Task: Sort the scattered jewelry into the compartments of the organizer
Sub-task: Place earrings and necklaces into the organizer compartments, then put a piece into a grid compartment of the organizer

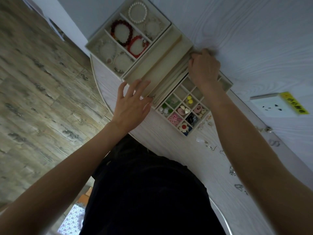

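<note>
Three beige organizer trays lie in a row on the white table. The far tray (94,41) holds bead and pearl bracelets in its long slots. A middle tray (169,56) has long empty channels. My left hand (133,102) rests with spread fingers on its near end, where a thin chain lies. My right hand (205,68) has curled fingers at that tray's far end, holding the chain's other end or the rim; I cannot tell which. The small-grid tray (228,85) holds earrings and charms (183,111). Loose earrings (213,146) lie scattered on the table.
A white wall socket (271,103) with a yellow sticker sits on the wall at the right. More small metal pieces (232,171) lie along the table's right part. The table's curved edge (98,85) borders the wooden floor at left. My dark clothing fills the bottom centre.
</note>
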### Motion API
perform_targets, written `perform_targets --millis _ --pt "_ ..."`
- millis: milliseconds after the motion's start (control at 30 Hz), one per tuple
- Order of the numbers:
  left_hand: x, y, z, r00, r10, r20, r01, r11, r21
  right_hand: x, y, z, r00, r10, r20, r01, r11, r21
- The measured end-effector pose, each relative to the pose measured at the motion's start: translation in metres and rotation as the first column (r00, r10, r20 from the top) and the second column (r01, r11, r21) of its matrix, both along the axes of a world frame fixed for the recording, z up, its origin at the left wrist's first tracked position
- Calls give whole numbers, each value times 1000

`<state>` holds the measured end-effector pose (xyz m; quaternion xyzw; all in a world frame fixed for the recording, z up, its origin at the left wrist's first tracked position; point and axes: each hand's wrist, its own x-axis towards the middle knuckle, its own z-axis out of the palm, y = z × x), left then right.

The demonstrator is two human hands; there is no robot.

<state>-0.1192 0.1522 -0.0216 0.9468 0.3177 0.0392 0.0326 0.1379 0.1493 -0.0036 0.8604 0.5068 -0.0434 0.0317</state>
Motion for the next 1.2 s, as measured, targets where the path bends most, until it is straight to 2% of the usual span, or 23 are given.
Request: perform_targets --millis 133,300,500,800,900,1067,1200 --pt "1 -1 1 999 18 44 -17 999 -37 1 -2 5 996 29 -84 -24 998 58" --pt "3 -6 6 986 -8 167 17 999 -51 4 -19 16 987 -35 -155 53 992 116" --pt "9 -10 0 997 -74 33 75 996 -47 -4 -27 11 995 -6 -100 5 1000 -7" --pt "12 -9 -2 996 4 90 8 991 -137 -5 -12 7 999 -30 -38 25 990 -137" --pt "12 -10 -2 993 21 117 0 985 -175 -7 -16 12 992 -62 -110 54 996 -72" --pt "14 -8 15 966 41 255 23 970 -244 -18 -55 35 906 -186 -379 272 944 186" --pt "29 -19 34 906 -80 416 219 929 -298 -43 -140 40 844 -336 -418 472 835 283"
